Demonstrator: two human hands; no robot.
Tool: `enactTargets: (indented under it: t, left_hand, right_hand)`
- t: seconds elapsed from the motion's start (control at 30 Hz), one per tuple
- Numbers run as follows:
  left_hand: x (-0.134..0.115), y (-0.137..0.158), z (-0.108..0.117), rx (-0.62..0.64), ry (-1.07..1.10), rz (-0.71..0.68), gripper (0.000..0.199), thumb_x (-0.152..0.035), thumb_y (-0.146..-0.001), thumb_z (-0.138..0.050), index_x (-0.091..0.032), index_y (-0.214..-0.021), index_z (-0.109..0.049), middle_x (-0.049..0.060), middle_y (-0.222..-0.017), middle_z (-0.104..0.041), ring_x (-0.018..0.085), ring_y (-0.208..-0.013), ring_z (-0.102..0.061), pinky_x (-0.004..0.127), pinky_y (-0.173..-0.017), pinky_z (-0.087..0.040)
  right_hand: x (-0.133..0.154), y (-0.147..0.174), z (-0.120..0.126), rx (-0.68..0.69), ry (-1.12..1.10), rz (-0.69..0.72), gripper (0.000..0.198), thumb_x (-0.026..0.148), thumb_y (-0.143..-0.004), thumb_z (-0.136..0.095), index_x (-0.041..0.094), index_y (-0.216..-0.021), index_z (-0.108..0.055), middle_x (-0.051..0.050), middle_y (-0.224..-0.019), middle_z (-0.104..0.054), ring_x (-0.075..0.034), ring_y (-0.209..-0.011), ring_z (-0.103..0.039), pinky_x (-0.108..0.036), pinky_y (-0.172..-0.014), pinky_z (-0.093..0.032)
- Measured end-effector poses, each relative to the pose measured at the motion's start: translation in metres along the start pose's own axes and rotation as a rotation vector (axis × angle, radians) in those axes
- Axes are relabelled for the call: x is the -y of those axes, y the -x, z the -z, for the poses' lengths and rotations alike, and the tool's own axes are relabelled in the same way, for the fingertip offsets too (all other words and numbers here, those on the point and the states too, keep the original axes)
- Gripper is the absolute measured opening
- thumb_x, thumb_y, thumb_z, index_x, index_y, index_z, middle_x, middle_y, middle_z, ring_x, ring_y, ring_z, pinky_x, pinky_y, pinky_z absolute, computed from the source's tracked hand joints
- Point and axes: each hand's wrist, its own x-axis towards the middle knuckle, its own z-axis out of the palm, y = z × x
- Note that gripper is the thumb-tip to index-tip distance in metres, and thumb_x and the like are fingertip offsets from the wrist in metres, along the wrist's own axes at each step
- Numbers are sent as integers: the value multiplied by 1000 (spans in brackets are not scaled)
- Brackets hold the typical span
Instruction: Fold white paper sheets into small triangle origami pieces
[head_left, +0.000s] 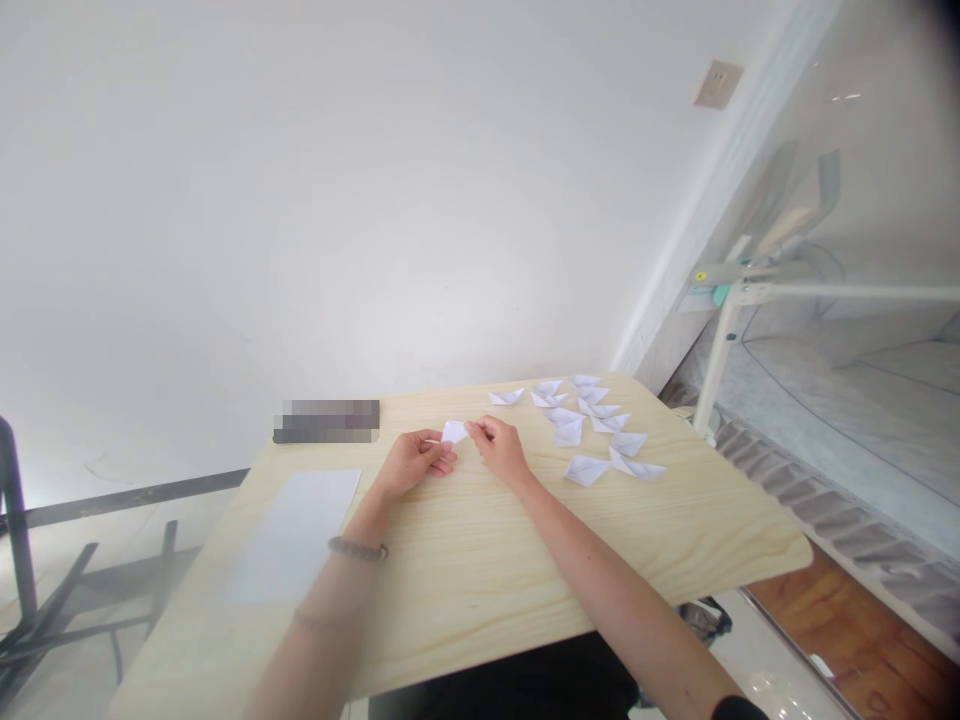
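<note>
A small piece of folded white paper (454, 431) is held up between both hands, above the middle of the wooden table (465, 580). My left hand (414, 462) pinches its left and lower edge, with a beaded bracelet on the wrist. Fingers of my right hand (496, 446) close on its right corner. To the right stand several folded paper boats (587, 469), loosely grouped toward the far right of the tabletop. Left of my left forearm lies a stack or sheet of plain white paper (300, 530), partly covered by the arm.
A dark, pixelated oblong object (327, 421) sits at the table's far left edge, near the white wall (420, 200). On the right stands a white metal frame (724, 350) beside a grey covered surface. A dark metal chair frame (82, 600) is at the left.
</note>
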Motion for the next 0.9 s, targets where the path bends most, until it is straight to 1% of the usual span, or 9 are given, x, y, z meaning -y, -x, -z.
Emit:
enactTargets:
  t: [0.1, 0.17, 0.23, 0.3, 0.47, 0.6, 0.73, 0.9]
  left_hand:
    - [0, 1, 0, 15, 4, 8, 42, -41, -65, -62, -10, -92, -54, 10, -73, -66, 16, -58, -61, 32, -60, -49]
    - [-2, 2, -1, -1, 2, 15, 42, -42, -65, -61, -10, -92, -55, 10, -74, -66, 17, -60, -61, 32, -62, -49]
    - [-4, 3, -3, -27, -13, -12, 41, -43, -66, -60, -11, -92, -56, 9, -77, -66, 17, -67, -60, 32, -67, -47]
    - [-6, 3, -4, -46, -50, -67, 39, -44, -68, -57, -12, -89, -59, 8, -79, -66, 17, -72, -59, 29, -70, -45]
    - [-7, 2, -3, -136, -165, -144, 36, -46, -71, -51, -13, -81, -61, 1, -67, -60, 11, -58, -50, 22, -57, -39]
    - [-4, 0, 0, -209, -138, -158, 35, -46, -71, -52, -14, -81, -61, 0, -67, -56, 10, -58, -46, 20, -55, -36]
    - [-3, -1, 2, -180, -128, -153, 34, -45, -71, -52, -13, -80, -60, 0, -66, -54, 10, -61, -45, 20, -56, -35]
    - [-3, -1, 1, -116, -140, -165, 31, -43, -71, -53, -13, -76, -60, 1, -68, -56, 11, -64, -47, 21, -60, -36]
  right_hand:
    - [0, 0, 1, 6, -32, -14, 35, 44, -79, -40, 16, -58, -45, 5, -46, -39, -6, -44, -34, -19, -44, -26]
    - [0, -1, 1, 22, -80, -46, 35, 46, -78, -40, 17, -59, -45, 5, -46, -39, -6, -43, -34, -19, -43, -26]
    - [-1, -1, 1, 64, -153, -86, 35, 47, -77, -41, 17, -59, -45, 5, -46, -39, -6, -42, -34, -19, -41, -27]
    - [-2, -2, 0, 127, -224, -113, 35, 48, -76, -42, 17, -59, -45, 5, -46, -40, -6, -41, -34, -18, -40, -27]
    - [-3, -2, 0, 268, -312, -127, 31, 45, -73, -47, 16, -63, -49, 5, -47, -42, -6, -41, -36, -18, -40, -29]
    - [-2, -2, 2, 337, -375, -108, 23, 40, -72, -51, 16, -72, -51, 3, -55, -49, -7, -47, -44, -18, -45, -36]
    - [-4, -3, 1, 347, -339, -91, 18, 34, -72, -52, 17, -77, -53, 2, -62, -53, -7, -50, -46, -19, -47, -38]
    - [-3, -3, 2, 362, -328, -96, 17, 31, -72, -50, 15, -76, -54, 1, -61, -55, -7, -50, -47, -18, -48, -39]
